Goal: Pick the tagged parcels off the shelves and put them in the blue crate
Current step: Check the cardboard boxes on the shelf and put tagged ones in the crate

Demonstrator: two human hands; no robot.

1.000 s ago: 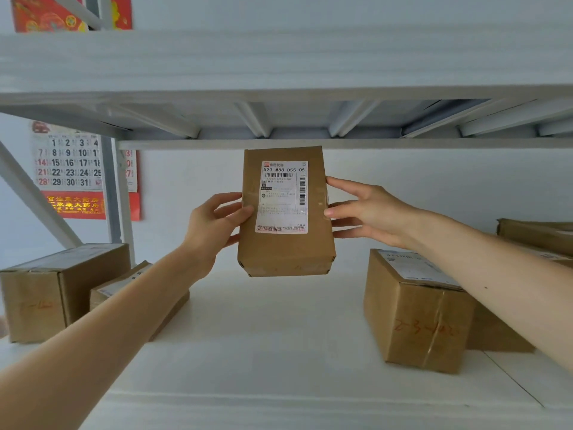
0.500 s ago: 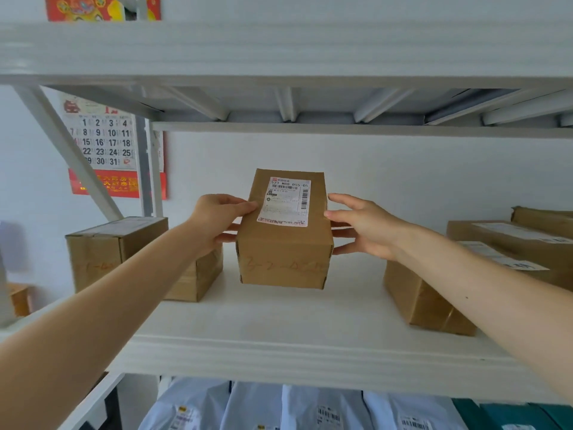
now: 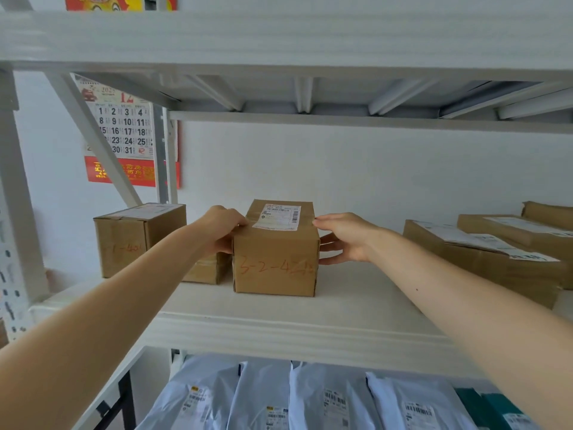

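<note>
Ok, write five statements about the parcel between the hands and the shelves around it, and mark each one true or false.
1. The parcel sits on the shelf with its label facing up. True.
2. The right hand grips the parcel from above. False: its straight fingers lie against the parcel's right side.
3. The parcel's front carries red handwriting. True.
4. The level below holds cardboard boxes. False: pale mailer bags lie there.
5. The left hand is clear of the parcel. False: its fingers are on the parcel's upper left edge.
</note>
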